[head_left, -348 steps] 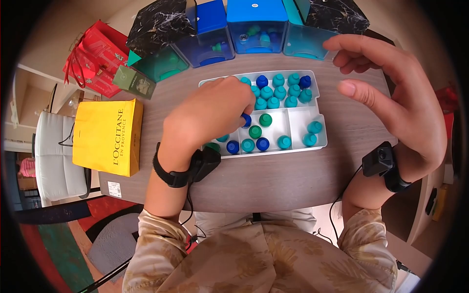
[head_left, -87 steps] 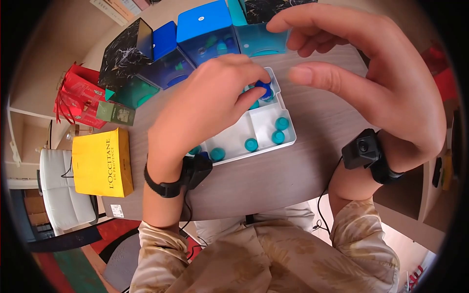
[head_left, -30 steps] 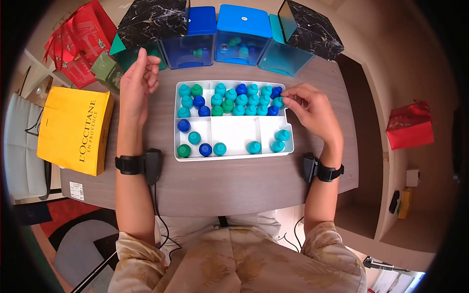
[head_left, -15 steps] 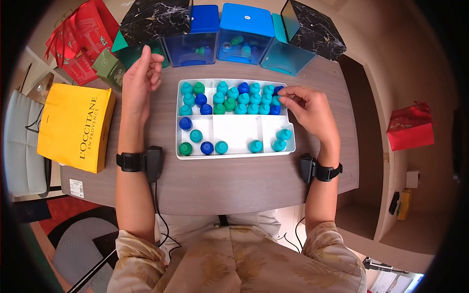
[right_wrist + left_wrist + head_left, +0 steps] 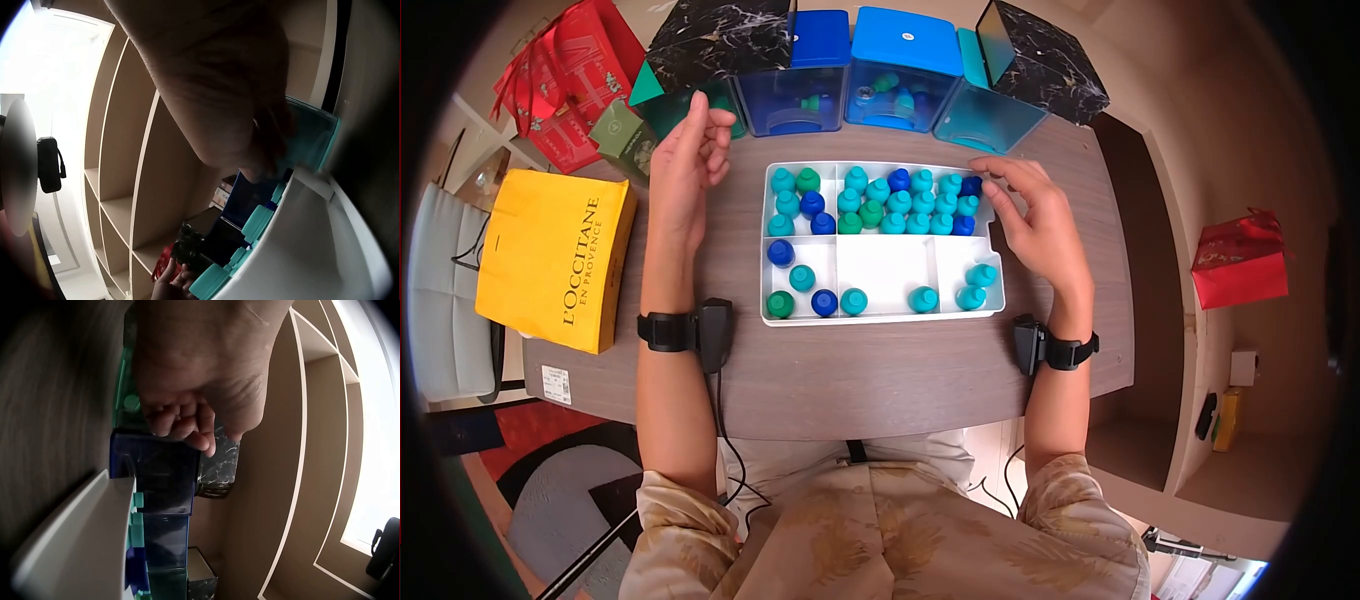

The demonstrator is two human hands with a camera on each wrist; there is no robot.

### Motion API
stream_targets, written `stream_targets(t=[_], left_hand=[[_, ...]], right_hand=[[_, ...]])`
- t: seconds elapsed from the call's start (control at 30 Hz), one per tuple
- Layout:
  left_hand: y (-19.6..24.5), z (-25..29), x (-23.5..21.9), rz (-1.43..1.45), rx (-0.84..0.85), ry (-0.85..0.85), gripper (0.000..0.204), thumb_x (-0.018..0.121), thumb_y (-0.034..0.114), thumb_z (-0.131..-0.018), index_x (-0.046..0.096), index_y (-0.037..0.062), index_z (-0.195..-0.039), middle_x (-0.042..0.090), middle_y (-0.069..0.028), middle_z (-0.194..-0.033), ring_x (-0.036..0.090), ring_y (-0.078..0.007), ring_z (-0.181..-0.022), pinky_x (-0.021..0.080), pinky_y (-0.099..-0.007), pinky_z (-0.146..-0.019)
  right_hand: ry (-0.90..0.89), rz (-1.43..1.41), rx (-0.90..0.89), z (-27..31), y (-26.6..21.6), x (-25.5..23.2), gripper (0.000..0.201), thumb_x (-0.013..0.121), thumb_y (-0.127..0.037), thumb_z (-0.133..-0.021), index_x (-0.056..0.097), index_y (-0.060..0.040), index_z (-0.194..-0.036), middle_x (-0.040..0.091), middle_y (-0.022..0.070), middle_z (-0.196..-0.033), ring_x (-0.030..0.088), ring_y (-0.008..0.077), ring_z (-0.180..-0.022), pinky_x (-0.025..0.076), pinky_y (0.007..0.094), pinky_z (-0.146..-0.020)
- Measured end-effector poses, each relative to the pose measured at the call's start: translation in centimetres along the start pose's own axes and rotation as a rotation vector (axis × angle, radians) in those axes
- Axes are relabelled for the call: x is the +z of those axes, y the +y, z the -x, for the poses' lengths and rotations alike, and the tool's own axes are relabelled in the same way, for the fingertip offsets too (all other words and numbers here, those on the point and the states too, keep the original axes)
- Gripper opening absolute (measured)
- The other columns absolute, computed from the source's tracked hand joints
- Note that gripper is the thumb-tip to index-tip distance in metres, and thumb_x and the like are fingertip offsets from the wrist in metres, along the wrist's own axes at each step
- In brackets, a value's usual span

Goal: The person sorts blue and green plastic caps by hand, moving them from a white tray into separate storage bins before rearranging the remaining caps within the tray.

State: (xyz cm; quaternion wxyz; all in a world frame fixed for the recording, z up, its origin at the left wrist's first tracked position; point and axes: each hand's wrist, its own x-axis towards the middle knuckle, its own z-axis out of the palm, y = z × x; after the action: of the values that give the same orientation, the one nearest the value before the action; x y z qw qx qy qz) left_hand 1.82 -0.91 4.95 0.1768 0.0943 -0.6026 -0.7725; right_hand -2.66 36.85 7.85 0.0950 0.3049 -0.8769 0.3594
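Observation:
A white divided tray (image 5: 885, 275) on the table holds several small bottle-shaped pieces in turquoise, green and dark blue. My right hand (image 5: 1040, 220) is at its upper right corner, index finger and thumb apart beside a dark blue piece (image 5: 971, 187). A turquoise piece (image 5: 967, 205) stands just below that one. Left of the tray, my left hand (image 5: 685, 155) hovers with thumb up and fingers loosely curled, holding nothing. In the left wrist view those loose fingers (image 5: 182, 428) show before the bins. The right wrist view has the right fingertips in shadow above the tray edge.
Along the back stand blue bins (image 5: 900, 85), a teal bin (image 5: 990, 125) and black marbled boxes (image 5: 720, 35). A yellow paper bag (image 5: 550, 260), a green box (image 5: 625, 140) and a red bag (image 5: 565, 85) are at left. Shelving with another red bag (image 5: 1240, 260) is at right.
My left hand, over the tray with a dark blue piece 2.9 s ago, has withdrawn left. Since half a second ago my right fingers have shifted up and parted, uncovering the dark blue corner piece.

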Motion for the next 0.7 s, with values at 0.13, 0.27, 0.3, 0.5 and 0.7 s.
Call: stream_targets(t=[0.13,0.27,0.3,0.5,0.7], left_hand=[[0.0,0.0,0.0,0.007,-0.001,-0.001,0.044,0.058,0.047,-0.110,0.070,0.0050,-0.106,0.053,0.0053,-0.081,0.043,-0.0038,-0.065,0.032,-0.0212,-0.059],[-0.1,-0.1,-0.3,0.008,-0.006,0.004,0.043,0.059,0.047,-0.110,0.071,0.0053,-0.106,0.053,0.0054,-0.081,0.043,-0.0040,-0.065,0.031,-0.0214,-0.059],[0.0,-0.1,-0.3,0.000,-0.003,0.009,0.043,0.059,0.047,-0.110,0.071,0.0057,-0.105,0.054,0.0056,-0.081,0.043,-0.0040,-0.065,0.031,-0.0217,-0.058],[0.0,-0.2,-0.4,0.002,-0.014,-0.008,0.043,0.058,0.047,-0.110,0.071,0.0064,-0.105,0.055,0.0061,-0.082,0.044,-0.0033,-0.066,0.032,-0.0217,-0.058],[-0.1,-0.2,-0.5,-0.021,-0.027,-0.017,0.044,0.057,0.048,-0.110,0.071,0.0068,-0.105,0.055,0.0067,-0.082,0.044,-0.0026,-0.067,0.033,-0.0212,-0.059]], right_hand=[[-0.017,0.000,-0.018,-0.1,-0.4,0.0,0.023,0.065,-0.004,-0.099,0.073,-0.0026,-0.121,0.075,0.0142,-0.118,0.065,0.0342,-0.112,0.052,0.0425,-0.098],[-0.082,-0.036,-0.083,-1.0,-2.2,0.5,0.026,0.065,-0.004,-0.100,0.071,-0.0032,-0.125,0.074,0.0148,-0.120,0.063,0.0351,-0.114,0.052,0.0427,-0.100],[-0.110,-0.026,-0.123,-1.4,-2.7,0.8,0.026,0.065,-0.004,-0.100,0.070,-0.0034,-0.126,0.073,0.0151,-0.121,0.063,0.0355,-0.115,0.051,0.0427,-0.100],[-0.297,0.032,-0.270,-3.9,-4.5,3.0,0.029,0.062,-0.004,-0.103,0.068,-0.0038,-0.131,0.072,0.0151,-0.124,0.062,0.0359,-0.117,0.051,0.0437,-0.101],[-0.347,0.017,-0.257,-4.4,-4.5,4.7,0.028,0.062,-0.005,-0.103,0.068,-0.0019,-0.130,0.070,0.0213,-0.116,0.061,0.0404,-0.117,0.052,0.0465,-0.098]])
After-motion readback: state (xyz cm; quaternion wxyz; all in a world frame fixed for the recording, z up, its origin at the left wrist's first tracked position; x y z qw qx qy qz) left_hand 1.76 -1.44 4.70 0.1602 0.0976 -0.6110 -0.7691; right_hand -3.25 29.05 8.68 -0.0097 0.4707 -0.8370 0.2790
